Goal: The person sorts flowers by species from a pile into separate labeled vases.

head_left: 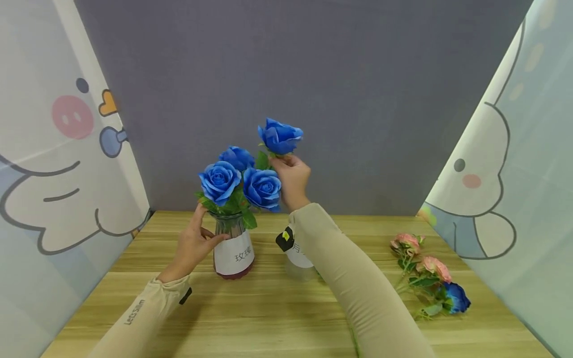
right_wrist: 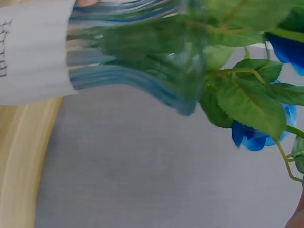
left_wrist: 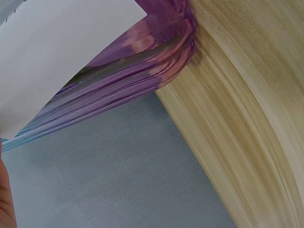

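Note:
In the head view a ribbed glass vase (head_left: 230,226) with a white label (head_left: 233,254) stands upright on the table, its base purplish. My left hand (head_left: 195,241) holds it from the left, the thumb near the label. Several blue roses (head_left: 219,181) with green leaves rise from its mouth. Above them to the right, my right hand (head_left: 292,179) pinches another blue rose (head_left: 280,136) just below the bloom. Leaves and other blooms hide where its stem ends. The right wrist view shows the vase neck (right_wrist: 142,52) with stems inside and leaves (right_wrist: 254,102) beyond the rim.
A second labelled container (head_left: 299,256) stands right of the vase, partly behind my right sleeve. At the table's right lie pink flowers (head_left: 434,268) and a dark blue flower (head_left: 456,298). A grey panel (head_left: 358,109) closes off the back of the wooden table (head_left: 268,318).

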Demonstrator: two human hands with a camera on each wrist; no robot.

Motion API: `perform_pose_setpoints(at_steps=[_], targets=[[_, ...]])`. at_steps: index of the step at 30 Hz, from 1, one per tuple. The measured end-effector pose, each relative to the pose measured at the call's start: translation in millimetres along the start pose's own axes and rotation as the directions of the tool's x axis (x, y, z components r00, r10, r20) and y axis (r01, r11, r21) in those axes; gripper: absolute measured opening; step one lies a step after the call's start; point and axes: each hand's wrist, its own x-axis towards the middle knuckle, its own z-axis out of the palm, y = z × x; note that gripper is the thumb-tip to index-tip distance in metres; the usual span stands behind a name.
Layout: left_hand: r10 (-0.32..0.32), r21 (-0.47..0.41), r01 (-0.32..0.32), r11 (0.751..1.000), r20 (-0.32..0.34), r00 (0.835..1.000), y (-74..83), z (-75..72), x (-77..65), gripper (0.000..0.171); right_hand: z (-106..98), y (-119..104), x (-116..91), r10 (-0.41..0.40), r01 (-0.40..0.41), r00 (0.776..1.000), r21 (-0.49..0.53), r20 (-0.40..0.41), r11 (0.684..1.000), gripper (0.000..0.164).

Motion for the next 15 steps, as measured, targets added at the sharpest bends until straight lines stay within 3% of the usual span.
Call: perform_pose_setpoints(at_steps=[6,11,15], targets=[[0.019,0.019,-0.018,1.000,-0.012,1.000,-0.5,0.5,-0.4,0.096,-1,0,0,-0.005,0.005,0.999,-0.002,0.047,1.000,0.018],[0.026,0.006,-0.026,1.000,-0.013,1.000,-1.8,-0.6,-1.1,0.088,2,-15,8,-0.117,0.122,0.991,-0.085,0.071,0.989,0.017],[0.016,-0.003,-0.016,1.000,0.005,1.000,-3.3,-4.7,-0.3,0.086,10,-34,14,-0.233,0.250,0.965,-0.154,0.121,0.956,0.014]])
